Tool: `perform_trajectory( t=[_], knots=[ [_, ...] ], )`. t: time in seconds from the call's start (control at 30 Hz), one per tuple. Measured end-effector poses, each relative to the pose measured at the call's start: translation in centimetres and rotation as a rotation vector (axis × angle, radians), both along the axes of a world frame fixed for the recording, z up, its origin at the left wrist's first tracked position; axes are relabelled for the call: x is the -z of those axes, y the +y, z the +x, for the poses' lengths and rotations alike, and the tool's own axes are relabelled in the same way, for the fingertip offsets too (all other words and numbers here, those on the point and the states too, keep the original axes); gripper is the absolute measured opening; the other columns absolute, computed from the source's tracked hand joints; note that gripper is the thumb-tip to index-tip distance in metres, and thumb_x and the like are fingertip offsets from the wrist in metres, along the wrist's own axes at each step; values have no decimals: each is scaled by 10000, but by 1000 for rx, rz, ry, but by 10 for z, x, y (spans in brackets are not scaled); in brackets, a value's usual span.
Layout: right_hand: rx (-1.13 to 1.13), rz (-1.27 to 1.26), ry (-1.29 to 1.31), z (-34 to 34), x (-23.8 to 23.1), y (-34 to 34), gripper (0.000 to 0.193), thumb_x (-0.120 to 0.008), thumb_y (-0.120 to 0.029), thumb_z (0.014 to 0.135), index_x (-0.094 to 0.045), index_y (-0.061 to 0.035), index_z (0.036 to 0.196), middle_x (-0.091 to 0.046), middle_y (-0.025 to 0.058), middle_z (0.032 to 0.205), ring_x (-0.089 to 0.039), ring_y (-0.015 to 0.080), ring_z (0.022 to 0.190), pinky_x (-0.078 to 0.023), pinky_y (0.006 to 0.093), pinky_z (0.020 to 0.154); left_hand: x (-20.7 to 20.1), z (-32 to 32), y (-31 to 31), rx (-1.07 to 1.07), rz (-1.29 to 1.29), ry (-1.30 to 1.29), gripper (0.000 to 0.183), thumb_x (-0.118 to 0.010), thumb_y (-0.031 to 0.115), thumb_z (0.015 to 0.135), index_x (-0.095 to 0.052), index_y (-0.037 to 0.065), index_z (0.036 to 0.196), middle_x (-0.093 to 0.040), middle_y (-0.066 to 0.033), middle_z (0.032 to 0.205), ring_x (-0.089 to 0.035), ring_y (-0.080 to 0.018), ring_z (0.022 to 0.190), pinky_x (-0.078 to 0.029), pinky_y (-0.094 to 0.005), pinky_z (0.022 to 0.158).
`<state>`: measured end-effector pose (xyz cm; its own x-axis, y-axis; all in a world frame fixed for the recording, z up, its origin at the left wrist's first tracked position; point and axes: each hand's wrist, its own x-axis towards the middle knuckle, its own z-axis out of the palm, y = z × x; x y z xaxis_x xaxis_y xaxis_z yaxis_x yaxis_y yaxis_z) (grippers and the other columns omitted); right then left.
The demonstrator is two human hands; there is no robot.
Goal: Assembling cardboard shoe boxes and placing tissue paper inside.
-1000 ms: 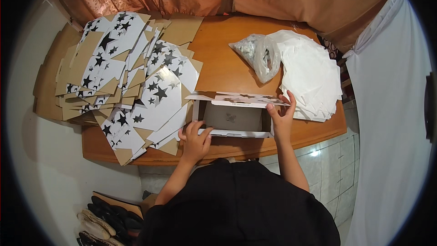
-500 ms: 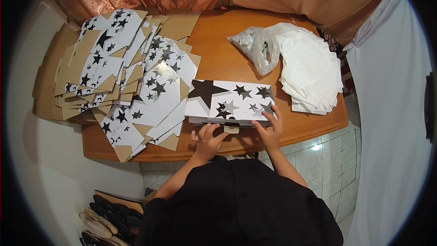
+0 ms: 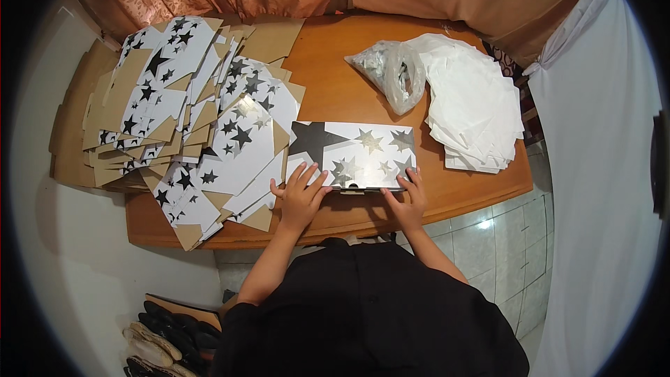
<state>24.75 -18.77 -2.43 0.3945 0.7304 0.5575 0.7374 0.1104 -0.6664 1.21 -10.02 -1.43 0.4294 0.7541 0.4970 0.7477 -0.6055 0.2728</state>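
A closed white cardboard box printed with black and grey stars lies in front of me on the wooden table. My left hand rests at its near left corner, fingers spread over the lid. At the near right corner, my right hand touches the lid with its fingers apart and the thumb by the front edge. Neither hand wraps round the box. A small dark notch shows at the middle of the lid's front edge, with only a sliver of tan tab below it.
Piles of flat star-printed cardboard blanks cover the table's left side. Toward the back right sit a clear plastic bag with small grey pieces and a stack of white paper sheets. Shoes stand on the floor at lower left.
The lid has come down flat, and the tan tab at the front has mostly gone from sight. My left hand has moved from the front tab up onto the lid's left corner.
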Motion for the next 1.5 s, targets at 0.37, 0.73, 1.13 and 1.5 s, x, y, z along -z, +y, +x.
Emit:
perform_trajectory(
  t=[0.37,0.73,1.13,1.5],
  knots=[
    [-40,-141,-425,23,20,-17,412,-716,-231,723,-624,-162,1119,-580,39,1205,-451,254,1218,-160,574,1030,14,-6,5,113,68,-53,342,-693,333,728,-662,204,1043,-603,-17,1166,-533,-180,1089,-301,-450,916],
    [-252,-31,-387,-25,-29,17,306,-703,-138,679,-657,-158,982,-611,-18,867,-560,168,883,-245,499,989,24,4,9,67,94,-117,335,-715,289,703,-671,165,1011,-632,-40,1114,-571,-185,1027,-306,-389,904],
    [-490,107,-564,-26,-7,36,349,-679,-133,623,-640,-106,968,-572,-4,848,-562,166,799,-376,476,897,26,4,6,39,122,-129,339,-717,301,697,-675,182,1011,-632,-28,1117,-563,-173,1044,-306,-388,917],
    [-419,-11,-422,-29,-17,41,262,-698,-164,723,-632,-104,969,-581,43,850,-582,217,832,-398,490,844,25,6,6,33,104,-151,334,-715,310,702,-673,185,1009,-631,-15,1114,-568,-164,1029,-307,-409,901]
  ],
)
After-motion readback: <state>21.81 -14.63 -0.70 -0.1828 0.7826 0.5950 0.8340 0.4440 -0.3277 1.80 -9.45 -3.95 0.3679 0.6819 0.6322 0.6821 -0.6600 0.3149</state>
